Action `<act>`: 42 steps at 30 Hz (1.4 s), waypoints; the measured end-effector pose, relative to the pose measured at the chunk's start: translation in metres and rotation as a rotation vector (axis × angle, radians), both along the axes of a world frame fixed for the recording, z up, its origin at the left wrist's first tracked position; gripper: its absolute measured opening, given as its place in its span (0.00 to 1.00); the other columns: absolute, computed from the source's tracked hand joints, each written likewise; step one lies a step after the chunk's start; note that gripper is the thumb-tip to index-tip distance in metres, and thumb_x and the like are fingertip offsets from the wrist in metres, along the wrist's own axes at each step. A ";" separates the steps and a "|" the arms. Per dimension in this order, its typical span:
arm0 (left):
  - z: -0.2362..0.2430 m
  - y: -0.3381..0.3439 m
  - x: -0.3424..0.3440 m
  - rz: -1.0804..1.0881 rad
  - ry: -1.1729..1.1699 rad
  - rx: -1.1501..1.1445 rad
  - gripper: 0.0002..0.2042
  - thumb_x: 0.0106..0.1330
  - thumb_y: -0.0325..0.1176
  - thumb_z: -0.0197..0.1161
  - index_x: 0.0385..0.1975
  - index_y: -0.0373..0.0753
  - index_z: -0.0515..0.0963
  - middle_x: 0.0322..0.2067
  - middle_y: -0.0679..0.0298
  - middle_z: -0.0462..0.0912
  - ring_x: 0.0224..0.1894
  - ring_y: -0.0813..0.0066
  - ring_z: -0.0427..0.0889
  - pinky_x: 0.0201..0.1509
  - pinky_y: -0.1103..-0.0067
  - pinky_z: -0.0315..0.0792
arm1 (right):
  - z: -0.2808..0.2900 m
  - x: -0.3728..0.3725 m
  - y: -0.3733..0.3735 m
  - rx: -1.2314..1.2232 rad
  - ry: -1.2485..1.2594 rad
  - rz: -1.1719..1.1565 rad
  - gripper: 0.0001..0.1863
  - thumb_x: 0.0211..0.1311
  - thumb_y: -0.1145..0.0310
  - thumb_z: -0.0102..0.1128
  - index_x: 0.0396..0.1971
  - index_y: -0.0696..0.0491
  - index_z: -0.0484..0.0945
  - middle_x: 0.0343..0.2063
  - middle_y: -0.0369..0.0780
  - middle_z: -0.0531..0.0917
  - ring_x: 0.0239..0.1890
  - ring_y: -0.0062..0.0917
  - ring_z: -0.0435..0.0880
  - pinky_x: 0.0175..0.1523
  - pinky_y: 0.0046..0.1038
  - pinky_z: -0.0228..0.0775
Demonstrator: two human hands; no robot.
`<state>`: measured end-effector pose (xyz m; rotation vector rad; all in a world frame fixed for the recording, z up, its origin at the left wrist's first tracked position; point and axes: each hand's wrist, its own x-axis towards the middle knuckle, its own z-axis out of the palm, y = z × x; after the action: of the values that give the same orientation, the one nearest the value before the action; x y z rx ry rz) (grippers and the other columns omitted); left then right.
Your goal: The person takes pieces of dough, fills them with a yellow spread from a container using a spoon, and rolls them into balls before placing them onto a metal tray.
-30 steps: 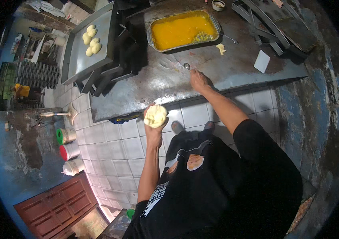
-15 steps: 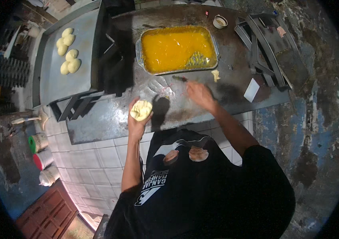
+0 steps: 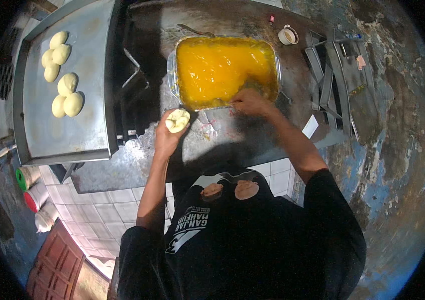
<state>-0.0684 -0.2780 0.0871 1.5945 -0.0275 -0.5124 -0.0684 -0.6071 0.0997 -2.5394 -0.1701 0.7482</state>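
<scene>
My left hand (image 3: 166,134) is wrapped round a piece of pale yellow dough (image 3: 177,121), hollowed and folded on top, held above the table's near side. Ahead of it stands a rectangular glass dish (image 3: 172,75) with a glossy yellow-orange filling (image 3: 222,65). My right hand (image 3: 252,102) is closed at the dish's near right edge, partly over the filling. A thin tool seems to be in its fingers, but its kind is hidden.
At left, a metal baking tray (image 3: 37,135) bears several dough balls (image 3: 66,84). Beyond the dish lie a long dark utensil (image 3: 195,30) and a small white cup (image 3: 288,35). Metal racks (image 3: 327,75) and a white card (image 3: 310,126) are at right.
My right hand has moved forward from the tabletop to the dish's near edge. My left hand, still holding the dough, is closer to the dish. The view has shifted, too.
</scene>
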 end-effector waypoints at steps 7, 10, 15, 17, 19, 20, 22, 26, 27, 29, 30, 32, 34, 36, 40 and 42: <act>-0.006 -0.061 -0.002 0.085 -0.295 0.175 0.25 0.61 0.28 0.71 0.56 0.36 0.67 0.45 0.52 0.84 0.48 0.63 0.84 0.52 0.71 0.77 | 0.049 -0.041 0.056 0.431 -0.100 -0.350 0.13 0.64 0.66 0.55 0.43 0.55 0.83 0.25 0.43 0.83 0.30 0.31 0.85 0.37 0.35 0.76; 0.000 -0.098 -0.011 0.121 -0.401 0.239 0.29 0.60 0.31 0.72 0.58 0.36 0.63 0.44 0.48 0.83 0.47 0.51 0.85 0.50 0.66 0.77 | 0.022 -0.093 0.089 -0.025 -0.700 -0.098 0.20 0.61 0.72 0.54 0.54 0.55 0.78 0.29 0.44 0.80 0.32 0.37 0.84 0.37 0.39 0.77; -0.018 -0.090 -0.040 -0.018 -0.373 0.543 0.25 0.63 0.24 0.61 0.60 0.42 0.62 0.47 0.38 0.80 0.45 0.33 0.79 0.45 0.50 0.73 | 0.026 -0.169 0.078 -0.051 -0.713 -0.107 0.17 0.61 0.76 0.57 0.50 0.59 0.78 0.31 0.47 0.79 0.32 0.44 0.84 0.31 0.41 0.76; -0.018 -0.090 -0.057 0.097 -0.244 0.311 0.26 0.62 0.24 0.62 0.61 0.41 0.64 0.48 0.46 0.81 0.48 0.49 0.82 0.51 0.63 0.74 | -0.002 -0.197 0.042 0.014 -0.770 -0.115 0.18 0.61 0.72 0.62 0.51 0.59 0.78 0.35 0.46 0.81 0.35 0.44 0.84 0.35 0.35 0.78; -0.014 -0.090 -0.078 0.030 -0.125 0.003 0.26 0.60 0.21 0.63 0.60 0.40 0.66 0.49 0.56 0.80 0.53 0.65 0.79 0.57 0.72 0.71 | 0.006 -0.201 0.039 0.051 -0.850 -0.195 0.18 0.61 0.70 0.64 0.51 0.59 0.78 0.36 0.45 0.82 0.36 0.42 0.85 0.39 0.32 0.78; -0.008 -0.094 -0.093 -0.050 -0.057 -0.104 0.26 0.59 0.20 0.63 0.59 0.39 0.66 0.50 0.62 0.79 0.55 0.72 0.76 0.60 0.77 0.68 | 0.012 -0.201 0.037 0.081 -0.922 -0.274 0.19 0.61 0.68 0.66 0.51 0.58 0.78 0.36 0.44 0.84 0.37 0.39 0.86 0.43 0.28 0.78; 0.012 -0.107 -0.126 -0.199 -0.065 -0.229 0.28 0.57 0.19 0.65 0.59 0.39 0.65 0.50 0.66 0.76 0.55 0.74 0.75 0.62 0.77 0.67 | 0.021 -0.197 0.038 0.206 -0.681 -0.519 0.23 0.61 0.68 0.67 0.54 0.59 0.76 0.39 0.46 0.84 0.41 0.37 0.85 0.50 0.29 0.76; 0.016 -0.122 -0.177 -0.245 -0.209 -0.078 0.30 0.55 0.25 0.72 0.57 0.40 0.66 0.45 0.62 0.79 0.50 0.71 0.78 0.54 0.73 0.73 | 0.053 -0.215 0.050 0.763 -0.319 -0.729 0.29 0.63 0.75 0.61 0.64 0.59 0.66 0.45 0.52 0.82 0.45 0.37 0.84 0.51 0.31 0.76; 0.013 -0.121 -0.185 -0.180 -0.315 -0.014 0.30 0.54 0.27 0.74 0.56 0.40 0.66 0.42 0.62 0.80 0.46 0.70 0.79 0.50 0.72 0.75 | 0.067 -0.239 0.061 0.473 -0.600 -0.355 0.31 0.63 0.77 0.58 0.67 0.59 0.62 0.46 0.51 0.83 0.45 0.34 0.84 0.50 0.30 0.76; 0.015 -0.125 -0.198 -0.073 -0.376 -0.028 0.27 0.55 0.31 0.77 0.53 0.39 0.70 0.36 0.65 0.81 0.38 0.72 0.81 0.40 0.73 0.75 | 0.071 -0.265 0.066 0.316 -0.921 -0.005 0.33 0.64 0.79 0.51 0.70 0.58 0.57 0.50 0.49 0.83 0.46 0.33 0.84 0.51 0.31 0.76; 0.026 -0.125 -0.204 -0.063 -0.382 -0.027 0.27 0.55 0.31 0.77 0.53 0.39 0.70 0.36 0.65 0.81 0.38 0.72 0.81 0.40 0.73 0.75 | 0.074 -0.273 0.060 0.320 -0.926 0.005 0.33 0.64 0.79 0.51 0.70 0.58 0.57 0.50 0.49 0.83 0.46 0.33 0.84 0.51 0.31 0.76; 0.059 -0.129 -0.217 -0.204 0.071 -0.162 0.25 0.57 0.34 0.76 0.51 0.39 0.71 0.36 0.68 0.81 0.36 0.80 0.79 0.36 0.79 0.73 | 0.082 -0.289 0.041 0.578 -0.761 -0.462 0.27 0.64 0.78 0.52 0.64 0.57 0.66 0.51 0.47 0.82 0.52 0.39 0.81 0.58 0.34 0.71; 0.064 -0.132 -0.238 -0.186 0.063 -0.189 0.21 0.61 0.39 0.74 0.50 0.38 0.75 0.35 0.69 0.81 0.35 0.86 0.77 0.35 0.84 0.70 | 0.083 -0.304 0.046 0.757 -0.740 -0.632 0.25 0.65 0.76 0.56 0.63 0.55 0.69 0.51 0.44 0.83 0.51 0.38 0.82 0.57 0.33 0.72; 0.073 -0.141 -0.253 -0.060 0.095 -0.279 0.18 0.64 0.44 0.71 0.46 0.38 0.80 0.34 0.71 0.81 0.34 0.87 0.75 0.35 0.84 0.69 | 0.085 -0.316 0.051 0.420 -0.888 -0.395 0.26 0.65 0.74 0.59 0.63 0.56 0.67 0.47 0.40 0.86 0.50 0.32 0.83 0.54 0.30 0.73; 0.092 -0.141 -0.268 0.015 -0.320 -0.027 0.23 0.71 0.46 0.62 0.53 0.32 0.80 0.51 0.50 0.84 0.57 0.63 0.80 0.58 0.74 0.72 | 0.078 -0.325 0.056 1.019 -0.355 -0.840 0.20 0.63 0.73 0.64 0.54 0.59 0.73 0.38 0.35 0.85 0.46 0.24 0.82 0.54 0.27 0.72; 0.093 -0.132 -0.271 -0.073 -0.266 -0.053 0.25 0.72 0.47 0.60 0.60 0.32 0.75 0.57 0.44 0.79 0.66 0.57 0.73 0.66 0.71 0.66 | 0.072 -0.323 0.055 1.374 -0.320 -0.891 0.17 0.62 0.74 0.66 0.51 0.57 0.75 0.35 0.34 0.83 0.43 0.18 0.81 0.52 0.24 0.72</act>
<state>-0.3391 -0.4102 0.1806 1.6045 -0.2988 -0.3503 -0.3916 -0.5518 0.1714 -1.1457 0.2635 -0.1733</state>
